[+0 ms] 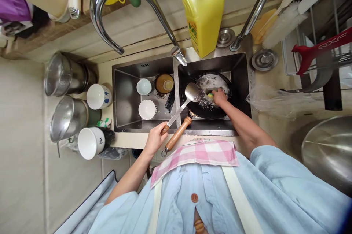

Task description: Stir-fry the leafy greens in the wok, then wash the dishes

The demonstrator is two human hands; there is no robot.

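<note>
My right hand [220,97] presses a yellow-green scrub sponge [210,95] into a black wok [206,112] that sits in the right basin of a steel double sink. Soapy foam covers the wok's inside. The wok's wooden handle [177,134] rests across the sink's front rim and points toward me. In my left hand [155,137] I grip the wooden handle of a metal spatula [192,93], whose blade hangs over the wok's rim.
The left basin [126,95] holds two white bowls [144,86], a brown-lined bowl [164,84] and dark chopsticks [169,101]. A curved chrome faucet [162,14] arches over the sink, behind it a yellow dish soap bottle [203,18]. Steel pots and mugs stand left; a dish rack stands right.
</note>
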